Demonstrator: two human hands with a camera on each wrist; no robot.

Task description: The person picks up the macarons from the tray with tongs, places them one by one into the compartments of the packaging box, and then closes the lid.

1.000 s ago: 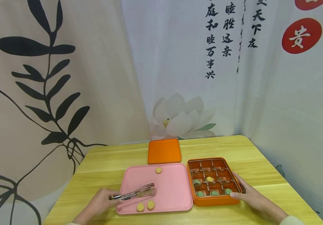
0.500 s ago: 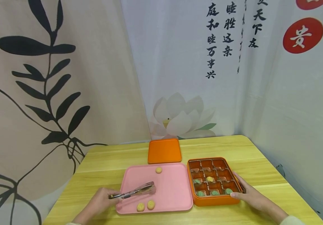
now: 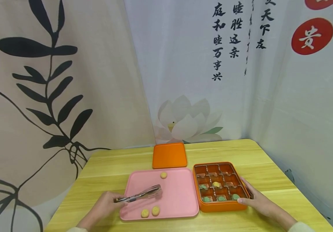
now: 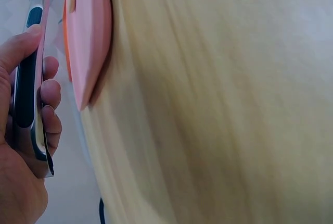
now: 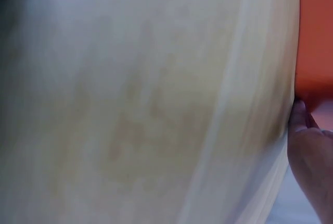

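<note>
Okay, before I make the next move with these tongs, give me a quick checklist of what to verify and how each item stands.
1. Tongs in the left hand: ok, gripped by the handle.
2. Cookies on the pink tray: ok, two near its front edge, one near the back.
3. Tongs holding a cookie: cannot tell; none shows clearly between their ends.
4. Tongs clear of the tray surface: cannot tell; they are over it, but any gap is unclear.
5. Orange box uncovered: ok, the orange lid lies beyond the tray.
6. Right hand at the box: ok, touching its right side.
</note>
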